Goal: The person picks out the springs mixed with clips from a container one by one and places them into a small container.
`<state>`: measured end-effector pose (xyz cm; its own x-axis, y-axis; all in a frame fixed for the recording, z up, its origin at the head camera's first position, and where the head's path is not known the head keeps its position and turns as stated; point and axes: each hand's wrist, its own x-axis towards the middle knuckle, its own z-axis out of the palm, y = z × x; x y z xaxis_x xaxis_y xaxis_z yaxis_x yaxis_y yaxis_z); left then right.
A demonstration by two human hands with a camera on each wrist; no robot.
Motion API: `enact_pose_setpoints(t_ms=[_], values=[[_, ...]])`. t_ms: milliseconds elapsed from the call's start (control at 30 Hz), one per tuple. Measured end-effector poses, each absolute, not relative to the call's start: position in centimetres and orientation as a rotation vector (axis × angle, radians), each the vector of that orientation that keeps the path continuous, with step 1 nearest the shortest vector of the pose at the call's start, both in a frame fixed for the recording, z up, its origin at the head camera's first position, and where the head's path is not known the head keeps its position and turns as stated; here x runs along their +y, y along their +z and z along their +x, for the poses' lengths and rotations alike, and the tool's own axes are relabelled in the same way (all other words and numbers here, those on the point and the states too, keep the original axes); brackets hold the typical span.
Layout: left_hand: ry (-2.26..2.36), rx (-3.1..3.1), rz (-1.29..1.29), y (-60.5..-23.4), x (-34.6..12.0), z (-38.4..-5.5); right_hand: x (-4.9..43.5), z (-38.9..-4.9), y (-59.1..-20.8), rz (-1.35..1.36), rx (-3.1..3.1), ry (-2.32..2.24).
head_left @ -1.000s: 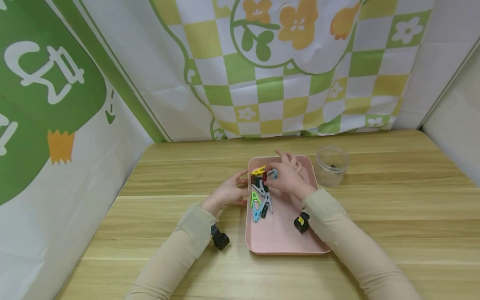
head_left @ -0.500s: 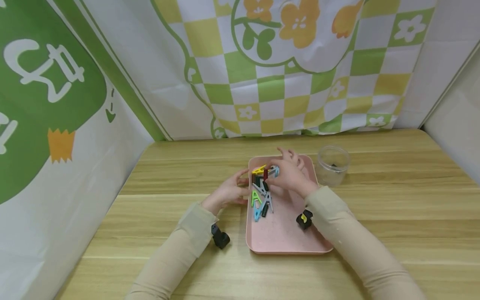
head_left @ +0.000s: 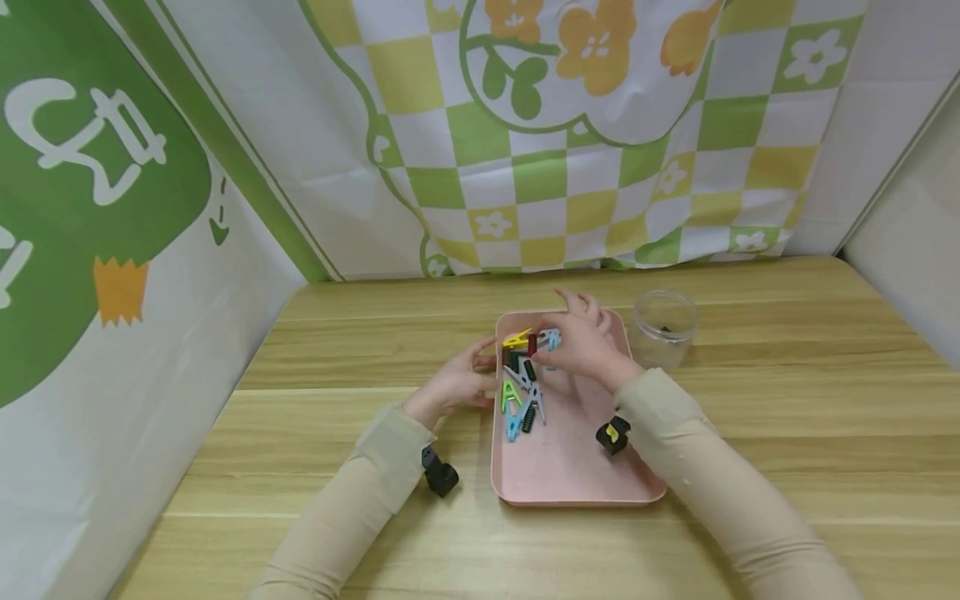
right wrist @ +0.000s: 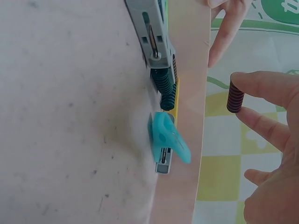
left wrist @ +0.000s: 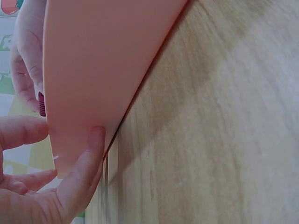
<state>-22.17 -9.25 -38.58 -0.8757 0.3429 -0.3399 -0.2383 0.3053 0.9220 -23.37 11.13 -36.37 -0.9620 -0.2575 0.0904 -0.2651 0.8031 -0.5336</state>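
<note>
Between thumb and index finger, my right hand (head_left: 581, 348) pinches a dark red coil spring (right wrist: 235, 96) upright, above the back part of a pink tray (head_left: 577, 492). My left hand (head_left: 453, 385) lies along the tray's left side. In the left wrist view its spread fingers (left wrist: 77, 179) touch the tray's outer wall and rim. Along the tray's left half lie small clips: yellow (head_left: 517, 340), green (head_left: 511, 395), light blue (head_left: 513, 427) and grey (head_left: 536, 398). Dark springs (head_left: 528, 419) lie among them. A blue-and-grey clip (right wrist: 169, 135) sits close below the right hand.
A clear round jar (head_left: 663, 333) with a small dark thing inside stands just right of the tray. Black wrist cameras (head_left: 441, 477) hang under both sleeves. A wooden table (head_left: 360, 350) bears everything, with a green-and-yellow checked cloth (head_left: 540, 208) behind it.
My right hand has shifted slightly to the back right, and the dark red spring is a little farther back. More of the blue-and-grey clip shows. My left hand has stayed in place.
</note>
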Motion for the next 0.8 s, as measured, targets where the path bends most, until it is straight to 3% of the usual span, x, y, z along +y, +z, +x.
enact_pose_setpoints(t_ms=[800], values=[[1.605, 2.099, 0.070, -38.6, -9.2, -22.2, 12.0, -22.6, -33.9, 0.480, -2.926, 0.906]])
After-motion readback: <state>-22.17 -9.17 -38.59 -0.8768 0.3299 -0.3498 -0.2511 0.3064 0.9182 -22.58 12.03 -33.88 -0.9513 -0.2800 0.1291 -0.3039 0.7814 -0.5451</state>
